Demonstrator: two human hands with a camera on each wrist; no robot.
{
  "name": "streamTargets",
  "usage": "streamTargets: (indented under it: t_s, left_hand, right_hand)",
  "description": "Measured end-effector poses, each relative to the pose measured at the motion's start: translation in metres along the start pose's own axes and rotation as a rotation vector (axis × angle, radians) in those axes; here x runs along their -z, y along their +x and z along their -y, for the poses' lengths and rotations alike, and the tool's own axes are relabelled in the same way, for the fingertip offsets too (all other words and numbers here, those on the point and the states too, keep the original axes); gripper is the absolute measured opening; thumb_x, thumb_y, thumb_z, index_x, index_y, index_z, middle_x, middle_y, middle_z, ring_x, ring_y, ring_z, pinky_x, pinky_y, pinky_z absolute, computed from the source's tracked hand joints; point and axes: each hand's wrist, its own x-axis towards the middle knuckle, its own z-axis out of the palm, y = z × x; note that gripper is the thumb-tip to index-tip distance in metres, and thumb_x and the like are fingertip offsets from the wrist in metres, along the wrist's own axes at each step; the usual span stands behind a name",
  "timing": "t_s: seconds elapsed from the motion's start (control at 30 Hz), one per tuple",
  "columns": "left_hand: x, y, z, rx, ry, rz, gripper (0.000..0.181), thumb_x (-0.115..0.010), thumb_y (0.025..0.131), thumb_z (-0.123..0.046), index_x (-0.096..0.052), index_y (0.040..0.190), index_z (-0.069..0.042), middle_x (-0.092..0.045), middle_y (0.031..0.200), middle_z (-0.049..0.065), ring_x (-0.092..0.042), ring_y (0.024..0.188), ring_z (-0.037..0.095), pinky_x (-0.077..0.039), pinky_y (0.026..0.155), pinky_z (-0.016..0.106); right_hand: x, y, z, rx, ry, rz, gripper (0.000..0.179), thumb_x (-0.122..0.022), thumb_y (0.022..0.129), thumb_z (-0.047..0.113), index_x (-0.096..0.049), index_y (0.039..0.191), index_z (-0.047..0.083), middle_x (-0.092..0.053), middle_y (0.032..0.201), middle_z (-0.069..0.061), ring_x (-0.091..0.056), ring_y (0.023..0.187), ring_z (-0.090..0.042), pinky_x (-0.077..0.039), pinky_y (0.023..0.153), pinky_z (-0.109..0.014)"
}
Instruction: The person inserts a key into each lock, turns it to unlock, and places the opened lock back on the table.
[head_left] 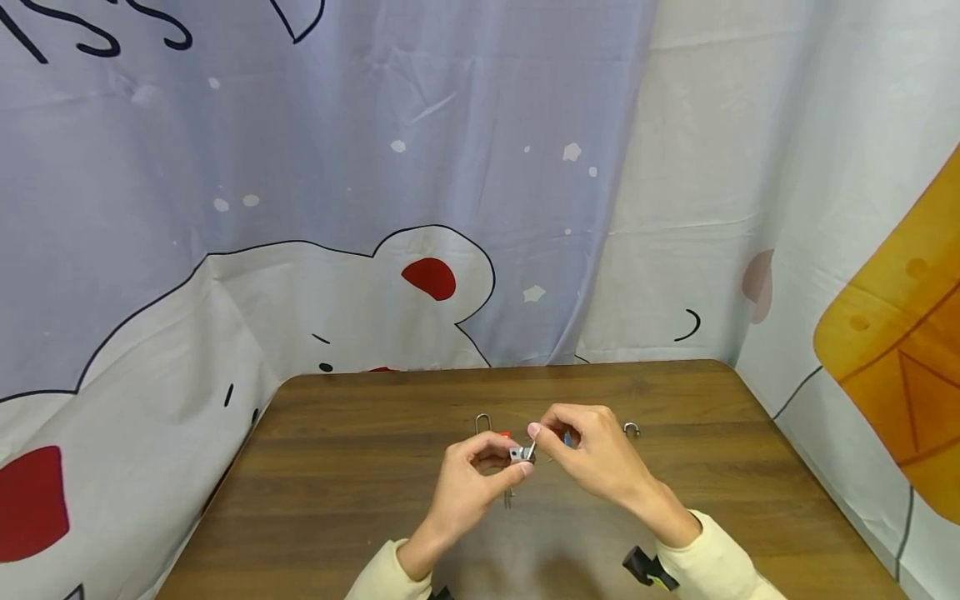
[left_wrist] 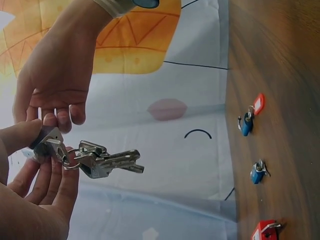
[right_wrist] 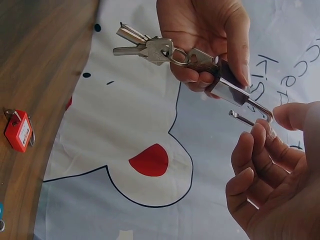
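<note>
Between its thumb and fingers, my left hand (head_left: 468, 483) holds a silver padlock (right_wrist: 231, 87) above the table. A key sits in the padlock, and more keys (right_wrist: 152, 50) hang from it on a ring. The shackle (right_wrist: 263, 108) is unlatched, one leg free of the body and the other still in it. My right hand (head_left: 600, 458) pinches the shackle's bend between thumb and fingertips. In the left wrist view the shackle is mostly hidden by the fingers.
Below the hands is a brown wooden table (head_left: 337, 467). On it lie a red padlock (right_wrist: 19, 131), a blue padlock (left_wrist: 246, 126) beside a red key tag (left_wrist: 258, 103), and another blue padlock (left_wrist: 257, 172). A printed curtain (head_left: 480, 125) hangs behind the table.
</note>
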Motion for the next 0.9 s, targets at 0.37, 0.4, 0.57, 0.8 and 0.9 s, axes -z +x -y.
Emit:
streamTargets:
  t_s: [0.37, 0.4, 0.57, 0.8, 0.9]
  left_hand:
    - [0.003, -0.001, 0.001, 0.012, -0.013, -0.018, 0.022, -0.083, 0.077, -0.01, -0.07, 0.093, -0.002, -0.072, 0.092, 0.018, -0.069, 0.079, 0.006, -0.059, 0.076, 0.026]
    - [0.003, -0.001, 0.001, 0.012, -0.012, -0.019, 0.022, -0.083, 0.077, -0.01, -0.071, 0.094, -0.003, -0.072, 0.092, 0.018, -0.069, 0.079, 0.006, -0.059, 0.076, 0.026]
    - [0.005, -0.001, 0.003, 0.017, -0.005, -0.028, 0.022, -0.083, 0.077, -0.01, -0.071, 0.094, -0.004, -0.072, 0.093, 0.017, -0.068, 0.08, 0.006, -0.059, 0.076, 0.026]
    - [0.012, -0.002, 0.005, 0.044, 0.017, -0.039, 0.022, -0.083, 0.077, -0.011, -0.071, 0.094, -0.004, -0.072, 0.091, 0.016, -0.068, 0.079, 0.006, -0.059, 0.076, 0.025]
    - [0.015, -0.003, 0.006, 0.064, 0.032, -0.042, 0.022, -0.083, 0.077, -0.012, -0.071, 0.094, -0.005, -0.072, 0.091, 0.014, -0.068, 0.079, 0.007, -0.059, 0.077, 0.025]
  right_hand:
    - [-0.001, 0.0, -0.003, 0.048, 0.008, 0.023, 0.008, -0.066, 0.094, 0.021, -0.069, 0.1, 0.025, -0.063, 0.084, 0.015, -0.053, 0.069, 0.002, -0.046, 0.059, -0.02]
    - [-0.001, -0.001, -0.003, 0.051, 0.007, 0.02, 0.007, -0.066, 0.094, 0.02, -0.07, 0.098, 0.024, -0.063, 0.083, 0.015, -0.052, 0.068, 0.002, -0.045, 0.059, -0.019]
    - [-0.001, -0.002, -0.005, 0.045, 0.013, 0.002, 0.01, -0.068, 0.091, 0.016, -0.069, 0.088, 0.025, -0.059, 0.074, 0.016, -0.047, 0.061, 0.002, -0.041, 0.053, -0.017]
    - [-0.002, -0.005, -0.007, 0.04, 0.015, 0.03, 0.009, -0.069, 0.091, 0.018, -0.069, 0.087, 0.026, -0.061, 0.073, 0.017, -0.047, 0.058, 0.003, -0.04, 0.05, -0.016]
    - [-0.002, -0.006, -0.007, 0.044, 0.014, 0.04, 0.008, -0.069, 0.091, 0.019, -0.069, 0.088, 0.026, -0.062, 0.074, 0.017, -0.049, 0.061, 0.004, -0.041, 0.051, -0.016]
